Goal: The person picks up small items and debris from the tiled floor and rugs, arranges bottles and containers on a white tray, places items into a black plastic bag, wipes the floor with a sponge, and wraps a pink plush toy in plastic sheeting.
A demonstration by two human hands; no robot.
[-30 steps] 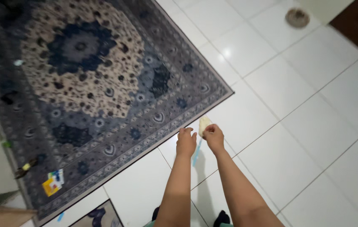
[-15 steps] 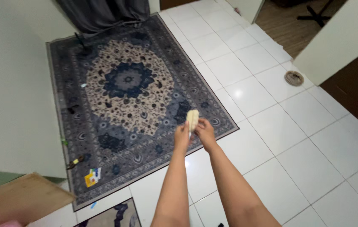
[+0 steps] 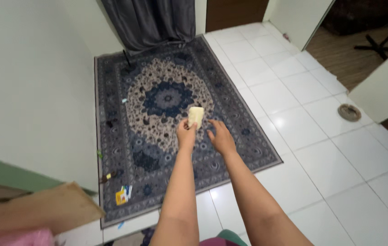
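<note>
Above patterned rug [image 3: 166, 98], pale packet [image 3: 195, 115] in left hand [image 3: 186, 135].

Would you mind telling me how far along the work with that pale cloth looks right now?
Done: the left hand has the pale cloth held up over the patterned rug. In hand: the right hand hovers open beside it. Left: small bits lie at the rug's near corner, and the cloth touches no surface.

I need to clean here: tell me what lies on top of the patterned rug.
On the patterned rug: small bits of litter and a yellow packet near its front corner. The forearms and the left hand's pale cloth hide some of it.
</note>
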